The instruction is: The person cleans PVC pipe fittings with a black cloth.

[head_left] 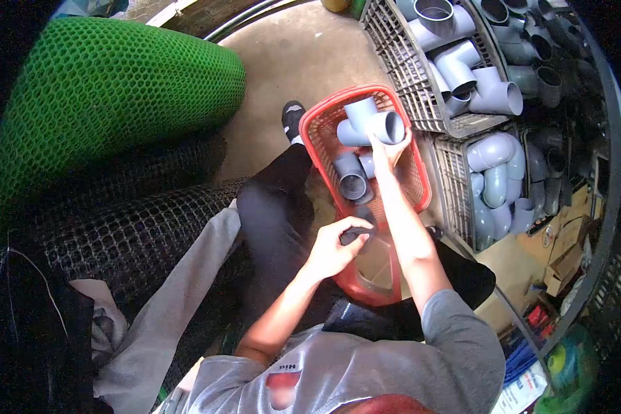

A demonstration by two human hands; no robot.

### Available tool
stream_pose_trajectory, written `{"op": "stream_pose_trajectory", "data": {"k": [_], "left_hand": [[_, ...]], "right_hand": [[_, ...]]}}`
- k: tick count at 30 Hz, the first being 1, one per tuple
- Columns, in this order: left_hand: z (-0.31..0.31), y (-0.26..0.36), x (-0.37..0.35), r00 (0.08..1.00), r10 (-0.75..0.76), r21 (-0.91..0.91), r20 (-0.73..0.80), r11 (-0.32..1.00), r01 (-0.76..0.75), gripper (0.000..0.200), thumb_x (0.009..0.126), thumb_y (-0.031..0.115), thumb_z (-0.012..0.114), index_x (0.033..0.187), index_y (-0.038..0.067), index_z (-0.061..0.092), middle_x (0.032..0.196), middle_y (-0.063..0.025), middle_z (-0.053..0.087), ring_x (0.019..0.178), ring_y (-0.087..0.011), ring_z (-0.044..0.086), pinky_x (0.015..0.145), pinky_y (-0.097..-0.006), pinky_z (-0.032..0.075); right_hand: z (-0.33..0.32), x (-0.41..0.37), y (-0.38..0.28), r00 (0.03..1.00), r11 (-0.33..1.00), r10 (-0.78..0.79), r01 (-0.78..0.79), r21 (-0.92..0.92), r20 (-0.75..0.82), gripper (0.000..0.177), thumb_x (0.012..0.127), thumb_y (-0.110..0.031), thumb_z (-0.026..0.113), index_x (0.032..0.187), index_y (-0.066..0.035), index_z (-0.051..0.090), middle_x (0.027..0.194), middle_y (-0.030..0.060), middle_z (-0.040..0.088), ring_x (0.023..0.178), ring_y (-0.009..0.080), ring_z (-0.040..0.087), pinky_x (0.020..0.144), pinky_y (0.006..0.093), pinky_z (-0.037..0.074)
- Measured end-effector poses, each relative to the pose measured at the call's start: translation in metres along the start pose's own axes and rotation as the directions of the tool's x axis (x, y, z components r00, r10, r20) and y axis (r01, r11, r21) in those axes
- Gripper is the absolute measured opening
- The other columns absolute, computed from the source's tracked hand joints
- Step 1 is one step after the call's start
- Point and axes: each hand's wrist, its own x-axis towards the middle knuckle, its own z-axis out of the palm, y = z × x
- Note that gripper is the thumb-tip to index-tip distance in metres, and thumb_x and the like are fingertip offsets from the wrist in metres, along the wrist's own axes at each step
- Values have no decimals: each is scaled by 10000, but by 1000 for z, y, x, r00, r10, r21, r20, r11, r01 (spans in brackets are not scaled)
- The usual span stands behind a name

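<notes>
My right hand (389, 150) is closed around a light grey pipe tee (360, 124), its open end facing right. The tee is over a red plastic basket (421, 181). Inside the basket is a darker grey pipe fitting (350, 178), with another grey piece partly hidden beside it. My left hand (337, 247) is closed on a small dark grey object (364, 219) near the basket's front side. Fingers cover part of that object, and its kind is not clear.
Black crates (421, 90) hold grey tees and elbows (495, 153) at the right. A large green mesh roll (124, 103) lies at the left, above black mesh (145, 224). Beneath my arms is a red plastic frame (374, 295).
</notes>
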Motion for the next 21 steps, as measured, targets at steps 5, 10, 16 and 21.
{"op": "stream_pose_trajectory", "data": {"k": [5,10,16,21], "left_hand": [[5,-8,1,999,41,-7,-3,999,-42,196,934,58,706,1129,68,723,790,21,663,645,-36,561,611,-236,484],[8,-11,2,998,66,53,4,996,-66,195,936,70,712,1131,69,722,795,8,673,649,-43,569,622,-243,495],[11,-5,2,997,69,95,23,993,-71,189,943,74,710,1132,67,719,801,12,677,635,-46,565,612,-241,491],[12,2,-2,999,-52,57,7,997,52,180,943,55,697,1123,45,706,835,-16,696,698,-66,609,650,-253,513]], "right_hand": [[8,-9,8,799,722,510,-599,346,317,1032,764,-104,887,1517,-161,182,1505,227,339,1291,453,500,929,656,573],[32,-3,84,545,512,742,-837,195,390,1014,901,-18,719,1623,-183,26,1455,243,427,1225,420,558,874,592,613],[-26,-10,47,561,598,604,-789,144,566,674,955,-82,675,1533,-105,329,1285,174,609,1081,295,683,820,491,634],[-94,-11,0,684,730,423,-646,224,594,384,1007,-124,616,1375,-62,527,1094,124,717,922,233,740,732,351,626]]}}
